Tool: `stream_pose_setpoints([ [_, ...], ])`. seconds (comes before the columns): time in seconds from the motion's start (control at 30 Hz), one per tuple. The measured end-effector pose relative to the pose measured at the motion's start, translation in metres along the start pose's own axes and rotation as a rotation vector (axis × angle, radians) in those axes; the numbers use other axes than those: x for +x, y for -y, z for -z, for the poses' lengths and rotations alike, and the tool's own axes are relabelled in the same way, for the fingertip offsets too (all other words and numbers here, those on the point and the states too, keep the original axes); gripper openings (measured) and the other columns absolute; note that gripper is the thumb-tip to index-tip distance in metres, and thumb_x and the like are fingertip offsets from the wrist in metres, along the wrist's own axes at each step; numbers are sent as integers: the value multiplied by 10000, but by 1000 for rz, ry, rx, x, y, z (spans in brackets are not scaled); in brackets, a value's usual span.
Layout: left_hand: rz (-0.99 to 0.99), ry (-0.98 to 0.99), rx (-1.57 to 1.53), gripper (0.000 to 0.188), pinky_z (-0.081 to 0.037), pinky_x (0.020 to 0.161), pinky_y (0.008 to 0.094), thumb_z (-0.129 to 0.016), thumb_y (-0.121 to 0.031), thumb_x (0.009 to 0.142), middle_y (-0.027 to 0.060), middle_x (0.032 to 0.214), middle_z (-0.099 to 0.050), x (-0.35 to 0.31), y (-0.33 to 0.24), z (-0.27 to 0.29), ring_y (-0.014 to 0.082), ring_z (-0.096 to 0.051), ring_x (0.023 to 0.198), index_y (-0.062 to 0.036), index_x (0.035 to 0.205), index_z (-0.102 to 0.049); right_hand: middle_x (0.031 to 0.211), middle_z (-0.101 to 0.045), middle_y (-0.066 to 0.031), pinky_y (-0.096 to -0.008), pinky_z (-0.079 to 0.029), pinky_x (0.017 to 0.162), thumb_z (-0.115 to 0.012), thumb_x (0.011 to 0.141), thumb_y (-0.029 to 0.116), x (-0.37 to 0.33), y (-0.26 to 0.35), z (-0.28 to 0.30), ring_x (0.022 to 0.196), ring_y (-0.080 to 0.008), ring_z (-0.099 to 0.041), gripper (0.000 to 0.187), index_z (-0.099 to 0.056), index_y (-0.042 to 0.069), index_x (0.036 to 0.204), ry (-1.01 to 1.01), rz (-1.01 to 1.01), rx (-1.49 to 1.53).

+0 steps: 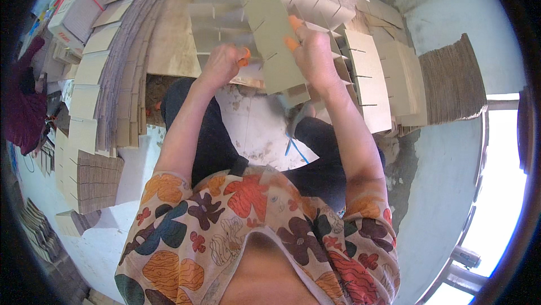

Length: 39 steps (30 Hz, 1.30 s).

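Observation:
A long slotted cardboard strip (268,43) stands tilted in front of me, with short cuts along its left edge. My right hand (314,51) is closed on its right edge, orange covers on two fingers. Just left of the strip, my left hand (222,64) has its fingers curled together, with orange on the fingertips; what it pinches is hidden. Behind both hands lies a partly blurred grid of crossed cardboard dividers (217,15). Right of my right hand leans another slotted cardboard sheet (367,77).
Long rows of stacked cardboard strips (110,74) curve along the left. More cardboard stacks (452,82) stand at the right by the wall. A white box (84,9) with a red strap sits at the far left. Blue strands (297,150) lie between my legs.

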<state>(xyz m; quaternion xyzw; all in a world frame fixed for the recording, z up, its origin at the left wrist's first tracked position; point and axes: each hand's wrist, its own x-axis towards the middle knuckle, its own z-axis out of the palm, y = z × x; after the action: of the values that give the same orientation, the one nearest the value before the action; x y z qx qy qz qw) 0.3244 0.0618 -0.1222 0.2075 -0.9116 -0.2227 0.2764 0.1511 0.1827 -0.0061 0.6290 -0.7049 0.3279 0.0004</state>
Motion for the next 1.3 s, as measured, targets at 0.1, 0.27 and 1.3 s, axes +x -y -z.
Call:
stream_pose_setpoints([
  [0.1, -1, -5, 4, 132, -462, 633, 446, -718, -81, 717, 167, 689, -576, 0, -2, -1, 355, -580, 700, -54, 821, -642, 755, -598, -258, -374, -486, 640, -675, 786, 25, -3, 3, -2, 713, -394, -616, 396, -587, -25, 1169, 96, -104, -75],
  [0.27, 21, 26, -41, 127, -464, 631, 434, -718, -77, 716, 160, 694, -578, 0, -3, 0, 344, -582, 703, -54, 819, -646, 713, -566, -273, -381, -470, 576, -675, 785, 19, -9, 6, -9, 622, -407, -564, 382, -590, -37, 1153, -42, -97, 17],
  [1.3, -24, 43, -16, 136, -472, 642, 437, -716, -111, 728, 147, 732, -600, 1, 1, -2, 338, -602, 735, -66, 841, -655, 789, -640, -218, -459, -524, 690, -619, 764, 76, -5, -15, -62, 811, -382, -640, 146, -591, -2, 884, 406, 10, -168],
])
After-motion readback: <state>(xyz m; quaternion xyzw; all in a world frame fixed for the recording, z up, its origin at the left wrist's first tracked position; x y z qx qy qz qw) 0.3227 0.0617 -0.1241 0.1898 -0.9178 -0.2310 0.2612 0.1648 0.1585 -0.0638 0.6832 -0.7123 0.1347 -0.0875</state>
